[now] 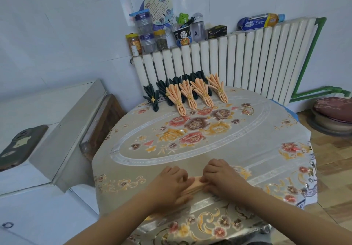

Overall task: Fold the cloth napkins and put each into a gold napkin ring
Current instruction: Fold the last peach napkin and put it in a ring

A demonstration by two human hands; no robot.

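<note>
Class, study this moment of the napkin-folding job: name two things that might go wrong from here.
1. Both hands, left hand and right hand, press the pleated peach napkin; lifting either may let the pleats spring open.
2. The loose gold ring lies far across the table; reaching for it means letting go.

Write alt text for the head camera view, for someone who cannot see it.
Two hands, left hand and right hand, press a pleated peach napkin on a floral tablecloth. At the far edge lie finished peach napkins and dark napkins in gold rings; one loose gold ring lies nearby.
</note>
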